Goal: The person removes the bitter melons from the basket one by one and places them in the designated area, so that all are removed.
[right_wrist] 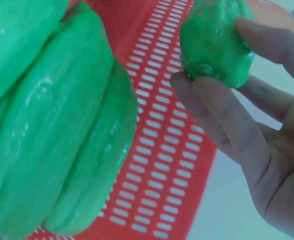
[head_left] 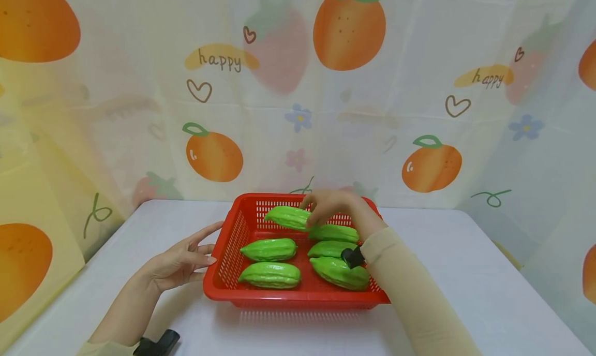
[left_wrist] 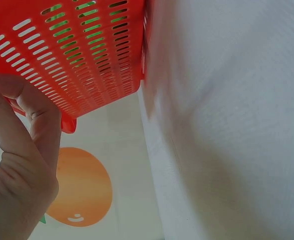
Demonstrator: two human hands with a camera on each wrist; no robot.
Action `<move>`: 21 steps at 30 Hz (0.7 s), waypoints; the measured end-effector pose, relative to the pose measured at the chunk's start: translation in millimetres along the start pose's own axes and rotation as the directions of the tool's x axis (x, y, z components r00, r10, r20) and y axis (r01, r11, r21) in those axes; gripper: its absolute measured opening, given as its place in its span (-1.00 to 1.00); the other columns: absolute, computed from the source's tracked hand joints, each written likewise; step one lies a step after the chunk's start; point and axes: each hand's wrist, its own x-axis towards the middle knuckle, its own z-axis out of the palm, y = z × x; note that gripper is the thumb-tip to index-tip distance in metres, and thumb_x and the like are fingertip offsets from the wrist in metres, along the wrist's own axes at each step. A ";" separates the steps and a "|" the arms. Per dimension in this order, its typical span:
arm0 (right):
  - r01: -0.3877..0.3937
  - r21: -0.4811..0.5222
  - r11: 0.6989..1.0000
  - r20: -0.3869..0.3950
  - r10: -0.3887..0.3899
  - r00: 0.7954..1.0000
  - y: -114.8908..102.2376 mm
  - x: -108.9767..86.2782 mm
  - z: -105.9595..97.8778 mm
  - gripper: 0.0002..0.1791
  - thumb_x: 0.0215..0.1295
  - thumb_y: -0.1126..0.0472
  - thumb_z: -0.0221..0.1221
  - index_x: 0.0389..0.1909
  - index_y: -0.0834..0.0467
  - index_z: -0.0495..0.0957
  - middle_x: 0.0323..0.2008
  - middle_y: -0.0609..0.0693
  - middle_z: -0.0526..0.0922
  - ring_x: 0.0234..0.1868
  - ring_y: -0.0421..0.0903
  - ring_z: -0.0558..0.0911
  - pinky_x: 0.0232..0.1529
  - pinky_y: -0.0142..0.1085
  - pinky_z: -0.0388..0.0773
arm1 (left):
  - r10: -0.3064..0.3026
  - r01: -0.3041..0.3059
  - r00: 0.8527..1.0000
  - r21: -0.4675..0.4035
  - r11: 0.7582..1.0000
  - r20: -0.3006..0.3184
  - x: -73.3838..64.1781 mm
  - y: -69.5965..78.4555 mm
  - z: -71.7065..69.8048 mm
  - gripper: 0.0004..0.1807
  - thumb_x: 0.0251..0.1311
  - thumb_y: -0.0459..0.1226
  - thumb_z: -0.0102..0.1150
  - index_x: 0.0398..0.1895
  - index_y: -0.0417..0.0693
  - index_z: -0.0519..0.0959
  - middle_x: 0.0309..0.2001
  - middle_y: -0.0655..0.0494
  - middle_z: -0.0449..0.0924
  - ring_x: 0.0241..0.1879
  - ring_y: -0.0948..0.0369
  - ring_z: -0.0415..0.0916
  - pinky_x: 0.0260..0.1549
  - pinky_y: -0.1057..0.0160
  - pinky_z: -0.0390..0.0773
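Observation:
My right hand [head_left: 328, 205] pinches a bitter melon [head_left: 287, 218] by its right end, over the back of a red basket [head_left: 298, 295]. In the right wrist view the thumb lies on one side of this bitter melon [right_wrist: 214, 47] and fingertips on the other. Two more bitter melons, a rear one [head_left: 268, 250] and a front one [head_left: 270, 275], lie in the basket's left half. Three others, including the front one [head_left: 337, 273], are grouped at the right, partly behind the wrist. My left hand [head_left: 179, 263] touches the basket's left rim with extended, spread fingers.
The basket has slotted walls [left_wrist: 86, 55] and stands on a white-covered table [head_left: 428, 273]. Behind the table hangs a curtain [head_left: 354, 118] printed with fruit. Black wrist devices, one on the left [head_left: 158, 343] and one on the right [head_left: 352, 256], sit by the sleeves.

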 end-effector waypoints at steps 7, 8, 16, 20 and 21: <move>0.031 0.057 0.998 -0.041 -0.028 0.999 13.8 -12.7 -10.7 -0.34 0.21 0.19 0.32 0.33 0.24 0.39 0.33 0.25 0.44 0.06 -0.05 0.68 -0.07 -0.33 0.71 | 0.005 -0.005 1.000 0.003 1.000 0.008 -0.4 -0.8 -0.8 -0.09 0.34 -0.42 -0.01 0.59 0.24 -0.25 -0.04 0.22 0.64 -0.11 0.27 0.70 -0.06 0.17 0.72; 0.029 0.073 0.997 -0.050 -0.025 0.998 15.4 -15.6 -12.2 -0.34 0.21 0.19 0.31 0.33 0.24 0.38 0.34 0.27 0.42 0.10 -0.02 0.67 -0.06 -0.32 0.71 | 0.002 -0.002 1.000 0.004 1.000 0.002 -0.2 -0.6 -0.4 -0.09 0.34 -0.42 -0.01 0.59 0.24 -0.25 -0.04 0.22 0.64 -0.11 0.27 0.70 -0.06 0.17 0.72; 0.016 0.176 0.984 -0.110 0.003 0.994 29.3 -35.7 -25.5 -0.35 0.23 0.18 0.28 0.32 0.23 0.34 0.35 0.32 0.37 0.06 -0.02 0.68 0.05 -0.22 0.69 | 0.008 -0.008 1.000 0.002 1.000 -0.003 -0.2 -0.6 0.9 -0.09 0.33 -0.43 0.00 0.59 0.23 -0.23 -0.04 0.22 0.65 -0.13 0.26 0.71 -0.07 0.17 0.72; 0.014 0.187 0.982 -0.132 0.011 0.991 37.7 -44.3 -32.5 -0.35 0.23 0.16 0.27 0.32 0.18 0.30 0.25 0.26 0.48 0.00 -0.06 0.68 0.09 -0.19 0.67 | 0.010 -0.010 1.000 -0.007 1.000 0.004 -0.6 -1.0 0.5 -0.09 0.33 -0.43 0.00 0.58 0.23 -0.22 -0.05 0.22 0.65 -0.13 0.26 0.71 -0.07 0.17 0.72; 0.018 0.196 0.981 -0.135 0.009 0.991 40.0 -46.9 -34.1 -0.34 0.23 0.16 0.26 0.34 0.16 0.29 0.21 0.25 0.51 0.00 -0.06 0.67 0.10 -0.17 0.67 | 0.010 -0.010 1.000 -0.007 1.000 0.004 -0.6 -0.9 0.6 -0.09 0.33 -0.43 0.00 0.58 0.23 -0.22 -0.05 0.22 0.65 -0.13 0.26 0.71 -0.07 0.17 0.72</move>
